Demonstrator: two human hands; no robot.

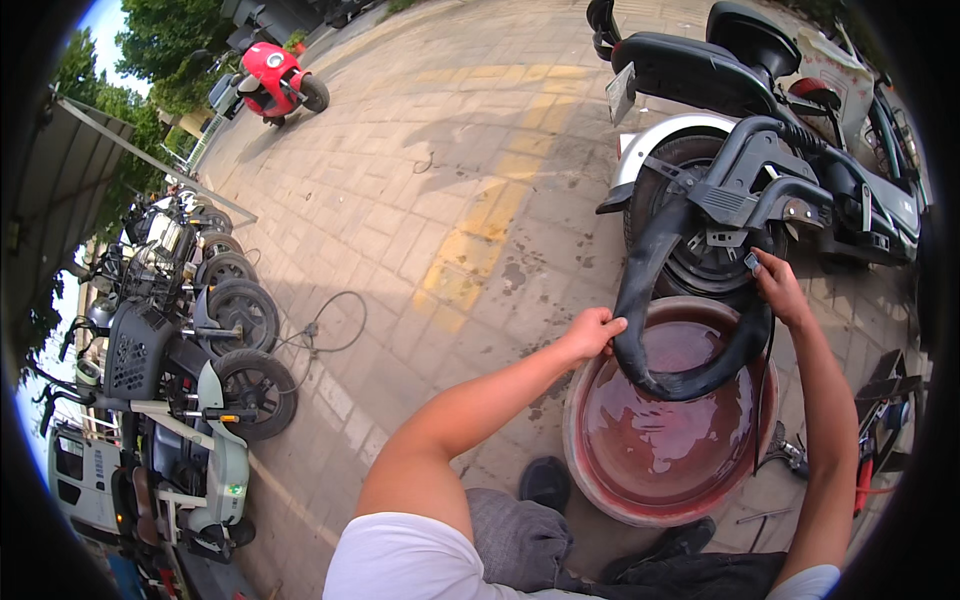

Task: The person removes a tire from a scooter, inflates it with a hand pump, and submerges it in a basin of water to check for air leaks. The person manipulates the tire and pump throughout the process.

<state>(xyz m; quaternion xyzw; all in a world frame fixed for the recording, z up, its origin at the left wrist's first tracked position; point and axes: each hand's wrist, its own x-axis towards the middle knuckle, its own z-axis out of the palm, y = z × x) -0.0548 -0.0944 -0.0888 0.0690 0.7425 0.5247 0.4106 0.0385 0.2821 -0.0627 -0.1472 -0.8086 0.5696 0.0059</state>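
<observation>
Black tube [682,384] over red basin [642,508]; left hand [594,332] gripping tube; right hand [782,288] pinching metallic piece [751,261]

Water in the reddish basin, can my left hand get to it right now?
Likely yes: the left hand is near the basin's left rim, and the water there lies uncovered. The hand grips the black tube, though, so it may need to release that first.

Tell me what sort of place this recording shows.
Probably an outdoor scooter repair spot: scooters stand parked in a row on the left of the paving, hand tools lie at the right, and a black inner tube is held at a basin of liquid.
</observation>
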